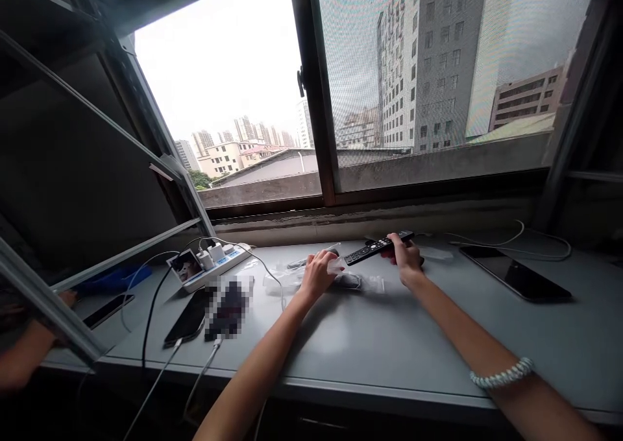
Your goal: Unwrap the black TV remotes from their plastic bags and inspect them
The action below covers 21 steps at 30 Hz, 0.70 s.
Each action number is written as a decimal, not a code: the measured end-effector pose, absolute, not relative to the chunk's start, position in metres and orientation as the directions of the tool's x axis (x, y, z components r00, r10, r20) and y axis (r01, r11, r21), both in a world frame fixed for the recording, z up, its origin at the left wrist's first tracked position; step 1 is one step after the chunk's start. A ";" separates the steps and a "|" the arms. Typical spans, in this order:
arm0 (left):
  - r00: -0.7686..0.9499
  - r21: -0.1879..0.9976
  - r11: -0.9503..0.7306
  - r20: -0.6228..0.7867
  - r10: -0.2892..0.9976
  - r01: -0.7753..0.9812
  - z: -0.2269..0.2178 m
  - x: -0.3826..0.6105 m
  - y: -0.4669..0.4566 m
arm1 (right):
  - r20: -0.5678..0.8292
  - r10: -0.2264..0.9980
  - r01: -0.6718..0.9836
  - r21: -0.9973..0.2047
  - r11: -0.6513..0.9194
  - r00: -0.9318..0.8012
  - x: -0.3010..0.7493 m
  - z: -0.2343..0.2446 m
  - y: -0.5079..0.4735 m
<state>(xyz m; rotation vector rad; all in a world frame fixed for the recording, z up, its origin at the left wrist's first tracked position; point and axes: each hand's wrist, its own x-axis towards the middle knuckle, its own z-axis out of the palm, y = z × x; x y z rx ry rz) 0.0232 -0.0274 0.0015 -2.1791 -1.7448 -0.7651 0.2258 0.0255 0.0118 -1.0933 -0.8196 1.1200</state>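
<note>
R hand clasps the black remote by its right end, near the desk's back edge, approx. mid-width, below the window. Remote's long axis runs left-right, w/ the free end aimed at the L hand, which sits just beside it & a bit nearer the front edge. L hand is knuckles-up, fingers curled on clear plastic wrap; pinching or only pressing, can't tell. Both forearms stretched fwd, bead bracelet on R wrist.
</note>
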 end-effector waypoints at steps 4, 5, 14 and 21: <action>0.159 0.125 -0.270 0.554 0.817 0.955 0.002 0.025 -0.029 | 0.017 0.973 -0.279 -0.957 0.083 0.232 0.223 0.011 0.026; 0.165 0.120 -0.274 0.554 0.816 0.954 0.003 0.026 -0.030 | 0.029 0.974 -0.273 -0.958 0.092 0.224 0.223 0.010 0.027; 0.229 0.091 -0.322 0.529 0.817 0.942 0.006 0.034 -0.034 | 0.103 0.973 -0.217 -0.965 0.148 0.207 0.221 0.006 0.030; 0.216 0.114 -0.307 0.486 0.847 0.945 -0.001 0.032 -0.029 | 0.122 0.970 -0.181 -0.970 0.162 0.213 0.220 0.002 0.032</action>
